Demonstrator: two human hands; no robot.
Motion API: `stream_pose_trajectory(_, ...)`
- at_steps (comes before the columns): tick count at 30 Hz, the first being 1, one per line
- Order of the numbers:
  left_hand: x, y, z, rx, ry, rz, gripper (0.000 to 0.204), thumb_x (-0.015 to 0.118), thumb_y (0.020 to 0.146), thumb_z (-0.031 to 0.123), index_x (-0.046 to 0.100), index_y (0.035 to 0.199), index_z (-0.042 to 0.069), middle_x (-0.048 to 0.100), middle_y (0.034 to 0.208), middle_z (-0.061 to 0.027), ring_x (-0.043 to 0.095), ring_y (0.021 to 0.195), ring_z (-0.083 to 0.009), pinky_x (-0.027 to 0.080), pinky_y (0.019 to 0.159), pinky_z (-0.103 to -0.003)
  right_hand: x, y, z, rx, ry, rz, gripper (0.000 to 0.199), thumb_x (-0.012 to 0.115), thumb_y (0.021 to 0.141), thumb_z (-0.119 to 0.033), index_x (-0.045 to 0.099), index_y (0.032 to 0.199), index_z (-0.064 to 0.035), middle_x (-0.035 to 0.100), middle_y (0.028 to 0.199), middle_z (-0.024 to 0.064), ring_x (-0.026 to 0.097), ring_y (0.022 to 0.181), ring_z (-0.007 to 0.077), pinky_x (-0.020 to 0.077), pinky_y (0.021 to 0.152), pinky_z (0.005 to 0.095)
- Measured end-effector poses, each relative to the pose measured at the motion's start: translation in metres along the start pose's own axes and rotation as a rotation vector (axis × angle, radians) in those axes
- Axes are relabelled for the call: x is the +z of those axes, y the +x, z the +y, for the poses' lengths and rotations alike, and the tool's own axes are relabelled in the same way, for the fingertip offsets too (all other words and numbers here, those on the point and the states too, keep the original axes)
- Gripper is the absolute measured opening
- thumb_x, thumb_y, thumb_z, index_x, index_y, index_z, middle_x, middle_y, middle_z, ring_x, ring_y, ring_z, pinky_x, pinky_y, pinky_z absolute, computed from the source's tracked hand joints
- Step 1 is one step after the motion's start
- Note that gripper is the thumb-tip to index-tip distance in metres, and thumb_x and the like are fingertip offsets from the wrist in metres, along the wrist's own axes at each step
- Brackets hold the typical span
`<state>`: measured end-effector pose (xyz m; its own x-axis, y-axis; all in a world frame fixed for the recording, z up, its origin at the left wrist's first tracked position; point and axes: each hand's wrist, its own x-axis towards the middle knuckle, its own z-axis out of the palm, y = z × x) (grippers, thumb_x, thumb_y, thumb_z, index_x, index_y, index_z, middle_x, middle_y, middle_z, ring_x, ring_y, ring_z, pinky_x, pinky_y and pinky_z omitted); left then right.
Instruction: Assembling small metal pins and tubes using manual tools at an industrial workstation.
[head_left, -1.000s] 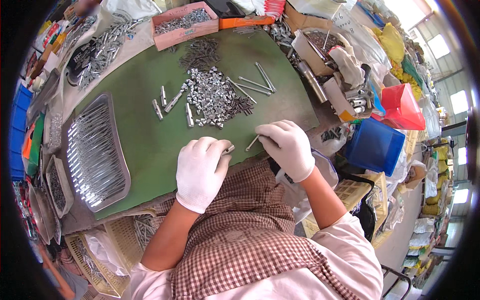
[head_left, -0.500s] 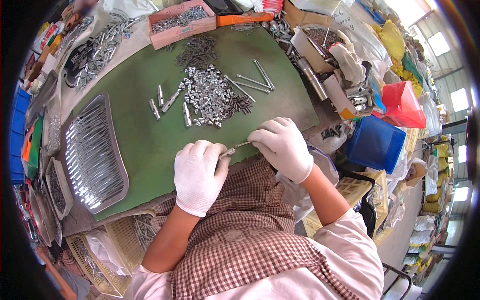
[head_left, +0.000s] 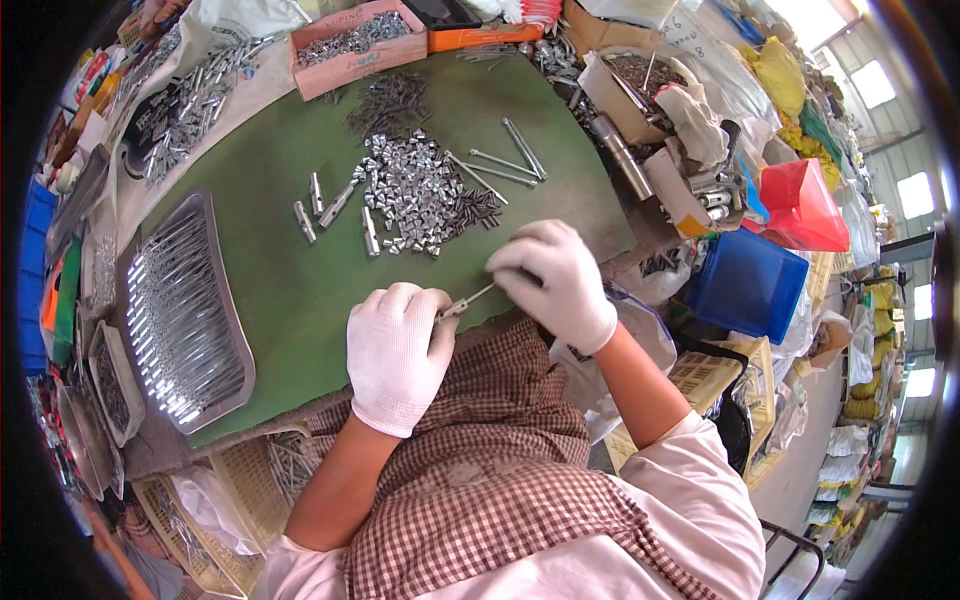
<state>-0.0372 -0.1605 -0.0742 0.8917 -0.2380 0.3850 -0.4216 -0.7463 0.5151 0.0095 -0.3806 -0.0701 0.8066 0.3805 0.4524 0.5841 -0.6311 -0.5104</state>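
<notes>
While I'm watching from way over here, my left hand (head_left: 395, 350) has its fingers clamped on a small metal sleeve (head_left: 452, 309) over the green mat's (head_left: 300, 320) near edge. A thin rod (head_left: 480, 294) runs from it to my right hand (head_left: 555, 275), fingers curled; can't tell if they're pinching it, tbh.

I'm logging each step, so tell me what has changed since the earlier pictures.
The right hand moved left, bringing the thin rod to the metal cylinder in the left hand; blur hides whether the right still pinches the rod. The left hand kept its hold. The tray and metal pieces stayed put.
</notes>
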Motion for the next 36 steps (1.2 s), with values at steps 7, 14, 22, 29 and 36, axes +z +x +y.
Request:
stream_pose_trajectory(7, 0.001, 0.0, -0.001, 0.007, -0.011, 0.005, 0.018, 0.079, 0.075, 0.009, 0.066, 0.088, 0.009, 0.064, 0.085, -0.0084, 0.062, 0.079, -0.0327, 0.046, 0.072, -0.046, 0.013, 0.024, 0.026, 0.209, -0.014, 0.124, 0.006, 0.073, 0.079, -0.01, 0.074, 0.085, -0.0094, 0.072, 0.091, 0.0115, 0.067, 0.091, 0.0336, 0.0522, 0.083, 0.0429)
stream_pose_trajectory(14, 0.001, 0.0, -0.001, 0.005, -0.013, 0.0, 0.017, 0.078, 0.076, 0.009, 0.066, 0.088, 0.009, 0.064, 0.086, -0.0083, 0.062, 0.08, -0.0323, 0.046, 0.073, -0.046, 0.014, 0.025, 0.02, 0.194, -0.212, 0.037, 0.003, 0.072, 0.081, -0.011, 0.071, 0.083, -0.0114, 0.068, 0.085, 0.0092, 0.066, 0.086, 0.0314, 0.0495, 0.081, 0.0448)
stream_pose_trajectory(22, -0.003, 0.0, 0.0, -0.009, -0.028, -0.025, 0.017, 0.077, 0.076, 0.01, 0.067, 0.09, 0.009, 0.064, 0.086, -0.0087, 0.062, 0.081, -0.0328, 0.046, 0.074, -0.046, 0.005, 0.016, -0.006, 0.004, -0.104, 0.016, 0.008, 0.068, 0.087, -0.009, 0.063, 0.094, -0.0099, 0.066, 0.088, 0.0077, 0.065, 0.09, 0.0303, 0.0488, 0.085, 0.0431)
stream_pose_trajectory(29, -0.002, 0.0, -0.001, -0.005, -0.021, -0.034, 0.019, 0.077, 0.076, 0.01, 0.068, 0.092, 0.008, 0.064, 0.088, -0.0105, 0.063, 0.083, -0.0341, 0.047, 0.074, -0.046, 0.002, 0.009, -0.029, -0.11, 0.079, -0.16, 0.02, 0.069, 0.079, -0.005, 0.067, 0.098, -0.0121, 0.069, 0.091, 0.0052, 0.066, 0.089, 0.0292, 0.0493, 0.087, 0.0413)
stream_pose_trajectory(36, -0.002, 0.0, -0.001, -0.003, -0.019, -0.041, 0.02, 0.077, 0.076, 0.01, 0.067, 0.093, 0.006, 0.064, 0.089, -0.0115, 0.063, 0.084, -0.0346, 0.048, 0.074, -0.046, 0.002, 0.007, -0.031, -0.077, 0.057, -0.264, 0.019, 0.07, 0.081, -0.002, 0.067, 0.098, -0.012, 0.071, 0.097, 0.0035, 0.066, 0.093, 0.0285, 0.0483, 0.093, 0.0405)
